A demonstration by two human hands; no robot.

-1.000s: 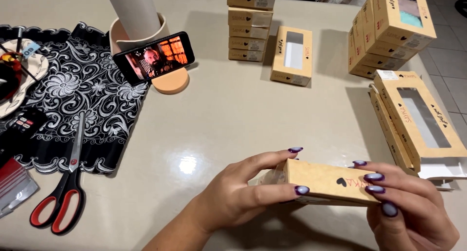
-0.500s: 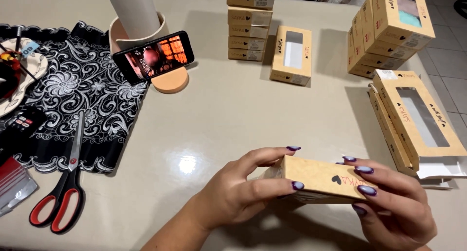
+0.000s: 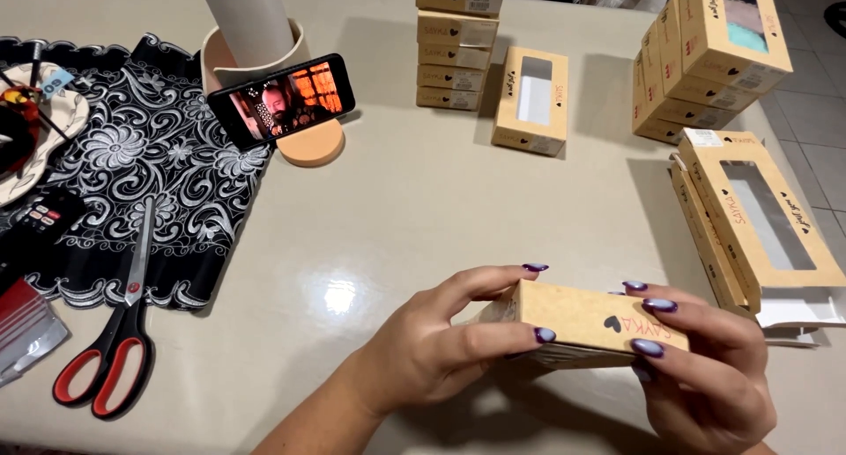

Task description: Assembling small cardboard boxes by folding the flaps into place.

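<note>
Indoor light, warm, fairly bright, from overhead. Glossy table [image 3: 397, 208] shows small white glare spot left of hands. Soft shadows fall toward viewer under left hand [image 3: 441, 349], right hand [image 3: 705, 367] and box [image 3: 590, 323]; box stacks [image 3: 458, 45] cast short shadows leftward. Phone [image 3: 282, 98] screen glows orange. Focus sharp centre to edges; no motion blur. Slight wide-angle stretch at corners; scissors [image 3: 119, 332] crisp.

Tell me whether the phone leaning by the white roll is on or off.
On. The black phone, propped against the peach holder, shows a lit, coloured picture on its screen.
</note>
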